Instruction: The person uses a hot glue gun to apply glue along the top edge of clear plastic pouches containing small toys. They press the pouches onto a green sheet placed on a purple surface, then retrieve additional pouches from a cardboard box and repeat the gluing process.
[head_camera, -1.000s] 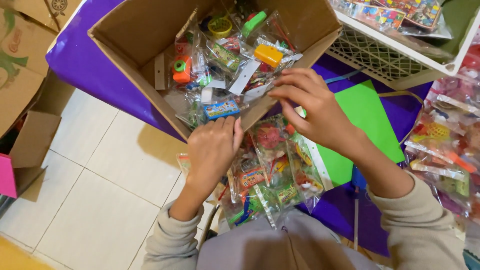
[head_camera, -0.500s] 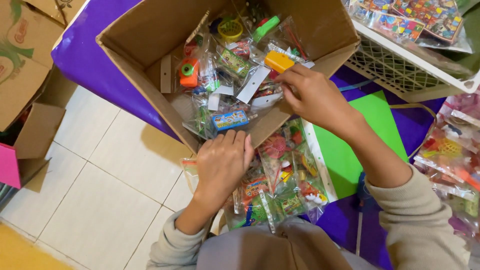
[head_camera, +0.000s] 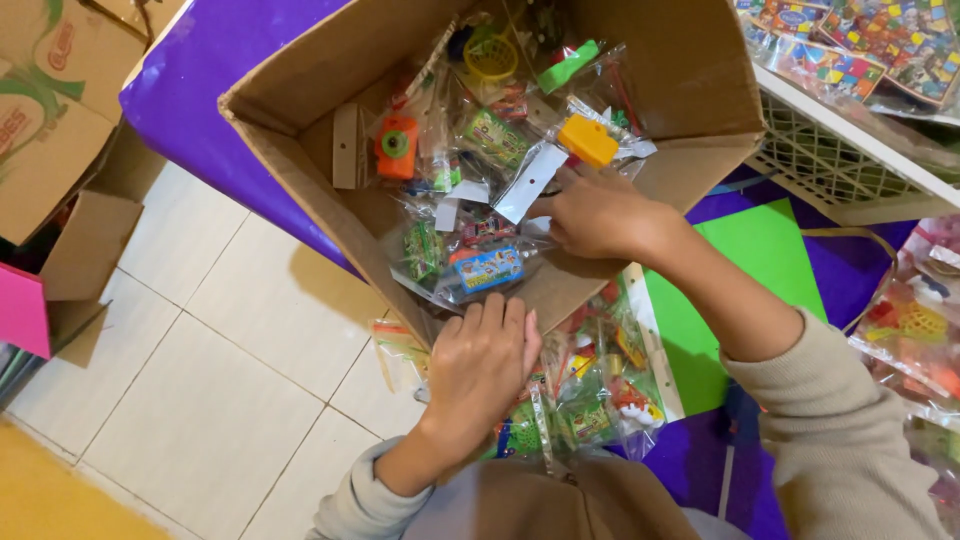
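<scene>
**Both hands at the near rim of a toy-filled carton**

A brown cardboard box (head_camera: 330, 90) sits tilted on a purple-covered table (head_camera: 210, 90), its near corner jutting over the table's left edge above the pale tiled floor (head_camera: 190, 400). The box is crowded with clear-bagged toys: an orange toy camera (head_camera: 397, 147) by the left wall, a yellow block (head_camera: 587, 140) toward the right wall, a green piece (head_camera: 567, 67) and a yellow ring (head_camera: 490, 56) at the far side. Little bare cardboard shows between them.

The right hand (head_camera: 598, 213) reaches over the near rim into the box, fingers curled down among the packets just below the yellow block; whether they have closed on one I cannot tell. The left hand (head_camera: 483, 362) lies just outside the near rim, palm down, fingers together and nearly flat, pressing on a pile of bagged toys (head_camera: 590, 400) that lies against the box's near wall and spills over the table's near edge.

A green sheet (head_camera: 770, 250) lies right of that pile. A white lattice basket (head_camera: 850, 160) stands close against the box's right wall, leaving a narrow gap. More cartons (head_camera: 50, 120) crowd the floor at the left.
</scene>
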